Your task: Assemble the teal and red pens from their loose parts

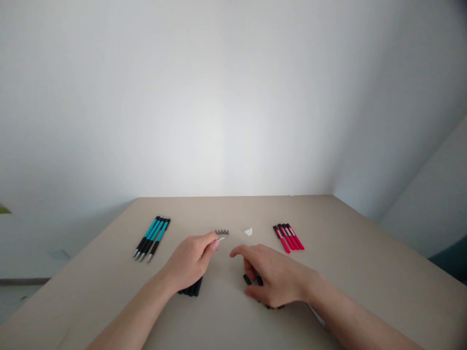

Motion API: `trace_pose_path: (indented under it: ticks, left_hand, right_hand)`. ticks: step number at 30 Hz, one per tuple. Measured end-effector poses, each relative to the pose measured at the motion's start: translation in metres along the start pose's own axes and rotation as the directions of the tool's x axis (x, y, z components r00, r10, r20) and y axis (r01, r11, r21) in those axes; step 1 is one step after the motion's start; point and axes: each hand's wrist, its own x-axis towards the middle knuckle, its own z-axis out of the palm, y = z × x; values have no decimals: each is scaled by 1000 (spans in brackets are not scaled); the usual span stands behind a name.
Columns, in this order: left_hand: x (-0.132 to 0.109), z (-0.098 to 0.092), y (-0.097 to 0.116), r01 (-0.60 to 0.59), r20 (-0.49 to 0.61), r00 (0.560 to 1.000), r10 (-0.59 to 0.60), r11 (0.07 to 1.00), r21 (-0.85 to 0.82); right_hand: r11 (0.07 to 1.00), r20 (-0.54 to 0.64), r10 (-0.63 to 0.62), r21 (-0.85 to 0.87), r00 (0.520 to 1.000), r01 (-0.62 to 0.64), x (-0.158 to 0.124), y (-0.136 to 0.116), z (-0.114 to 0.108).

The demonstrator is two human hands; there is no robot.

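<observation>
My left hand (191, 265) is closed in a pinch on a small silver pen tip (222, 238), held just above the beige table (328, 228). A row of small grey springs (222, 232) lies right behind that tip. Under my left wrist lie several black pen barrels (192, 290). My right hand (275, 279) hovers palm down with its fingers curled and forefinger pointing left, over small black pen parts (252, 280). Nothing shows in its grasp.
Several teal and black pens (152, 237) lie side by side at the left. Several red and black pens (288, 237) lie at the right. A small white heap of parts (248, 232) sits between springs and red pens. A white wall stands behind.
</observation>
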Motion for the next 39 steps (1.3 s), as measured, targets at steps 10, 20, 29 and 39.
trace_pose_path:
  ticks: [10,20,29,39]
  left_hand:
    - [1,0,-3,-79,38,996,78,997,13]
    - [1,1,-2,-146,89,985,145,989,1]
    - [2,1,-2,-135,83,988,131,990,40]
    - [0,4,2,-165,111,981,157,984,66]
  right_hand:
    - [955,-240,49,296,969,25,13,11,7]
    - [951,-398,1,284,917,122,14,11,7]
    - [958,-409,-28,248,912,141,11,11,3]
    - [957,-390,-37,251,920,145,16,6,9]
